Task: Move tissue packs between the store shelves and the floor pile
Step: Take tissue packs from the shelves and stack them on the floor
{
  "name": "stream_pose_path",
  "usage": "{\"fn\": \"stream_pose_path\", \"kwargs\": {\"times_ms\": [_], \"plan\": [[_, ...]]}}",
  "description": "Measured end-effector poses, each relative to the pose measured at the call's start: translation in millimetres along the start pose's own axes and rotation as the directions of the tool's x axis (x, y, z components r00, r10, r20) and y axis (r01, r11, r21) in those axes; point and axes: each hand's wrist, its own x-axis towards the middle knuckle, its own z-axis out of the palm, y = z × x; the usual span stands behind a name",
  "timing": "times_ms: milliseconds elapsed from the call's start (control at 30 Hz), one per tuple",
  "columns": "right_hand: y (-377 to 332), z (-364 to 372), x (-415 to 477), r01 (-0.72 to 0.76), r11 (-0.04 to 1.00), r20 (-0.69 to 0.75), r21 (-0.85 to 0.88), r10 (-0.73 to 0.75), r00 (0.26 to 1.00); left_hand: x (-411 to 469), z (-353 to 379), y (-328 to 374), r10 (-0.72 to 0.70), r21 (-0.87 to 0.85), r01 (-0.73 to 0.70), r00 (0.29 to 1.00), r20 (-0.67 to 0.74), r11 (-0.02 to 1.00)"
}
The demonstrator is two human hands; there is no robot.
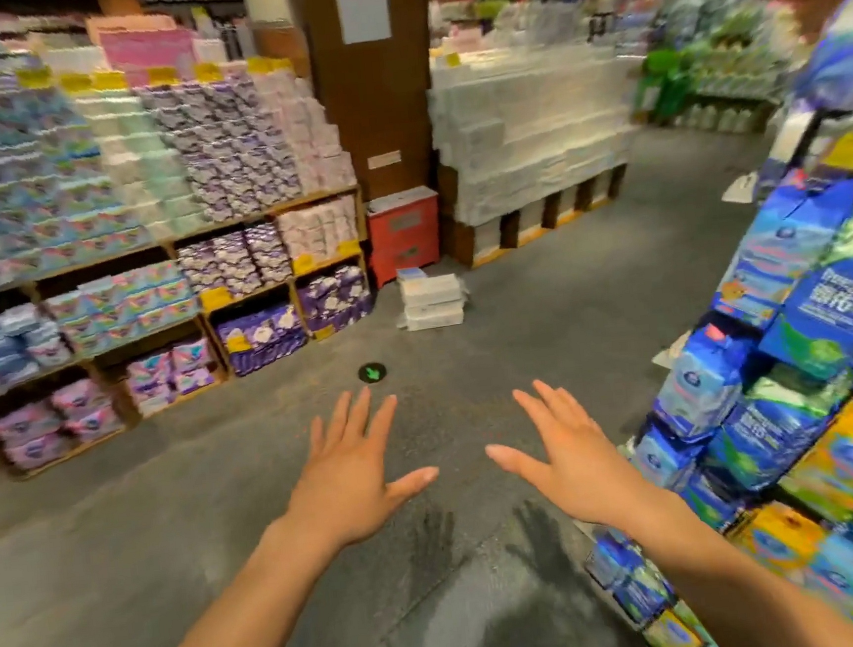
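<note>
- Currently my left hand (355, 476) hangs over the floor (125, 556), palm down, fingers straight and spread; its grip is wide open and has hold of nothing.
- Likewise my right hand (567, 458), beside it with a gap between the thumbs, is flat and splayed, its grip fully open and holding nothing.
- Both hands throw dark shadows on the floor beneath them.
- Ahead, well apart from both hands, the floor pile (432, 299) of white tissue packs sits on the floor.
- Its packs lie flat, one on another, with the long axis running roughly left to right across my view and a long side facing me; the stack is slightly uneven.
- It stands just in front of a red box (404, 235) at the foot of a brown pillar (373, 95).
- Left of the pile, the store shelves (260, 216) carry purple, pink and pale packs in wooden compartments.
- At my right, a display of blue packs (781, 395) rises close to my right forearm.
- A green arrow sticker (372, 373) marks the floor between my left hand and the pile.
- Most print is too blurred to read.
</note>
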Motion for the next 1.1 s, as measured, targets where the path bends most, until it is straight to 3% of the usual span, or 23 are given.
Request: {"fn": "stream_pose_path", "kwargs": {"times_ms": [167,300,467,733,1100], "plan": [[50,-19,129,-0.080,0.995,0.003,0.052,0.080,0.997,154,10,-14,0.064,-0.009,-0.064,0.998,0.003,0.998],[74,-55,239,-0.065,0.998,-0.086,0.027,0.067,0.994,267,-1,-31,0.013,-0.067,-0.013,1.000,0.001,0.998],[94,-93,368,-0.090,0.995,-0.008,0.034,0.090,0.996,388,-18,-48,-0.032,-0.090,0.032,0.999,-0.004,0.995],[123,-82,579,-0.150,0.984,0.046,0.093,0.147,0.988,587,-2,-114,-0.066,-0.146,0.063,0.998,-0.011,0.987],[138,-118,890,-0.229,0.969,-0.027,0.088,0.232,0.972,938,-35,-205,0.086,-0.114,-0.088,0.996,-0.019,0.990]]}}
